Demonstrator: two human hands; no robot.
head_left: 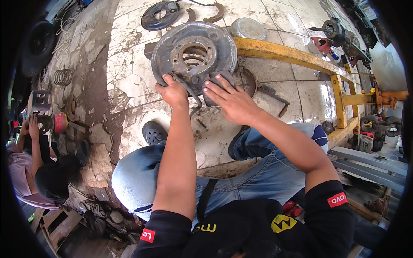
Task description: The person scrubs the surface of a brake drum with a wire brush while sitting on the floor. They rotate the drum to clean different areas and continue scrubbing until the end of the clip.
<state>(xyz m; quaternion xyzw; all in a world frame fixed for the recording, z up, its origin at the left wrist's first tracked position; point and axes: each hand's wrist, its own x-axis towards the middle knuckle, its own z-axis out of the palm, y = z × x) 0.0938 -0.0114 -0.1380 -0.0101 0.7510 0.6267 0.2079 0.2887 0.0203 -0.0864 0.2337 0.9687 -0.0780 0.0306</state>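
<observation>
A round, worn metal brake backing plate (170, 47) is tilted up before me, with a bolt-holed opening in its middle. My left hand (174, 92) is closed on its lower left edge, beside a dark curved cable or lever (189, 88) that hangs from the plate. On the lower right of the plate, my right hand (230, 99) presses a dark, folded piece that looks like sandpaper (211, 99), its fingers stretched over it. A curved brake shoe (249, 81) and a wire brush (267, 89) lie on the tiles near that hand.
Beyond lie another backing plate (148, 19), a brake shoe (217, 15) and a round metal lid or pan (248, 29). A yellow metal frame (284, 56) stretches to the right. At left, a coil spring (63, 77) lies on broken floor, and another person's hands (33, 127) work.
</observation>
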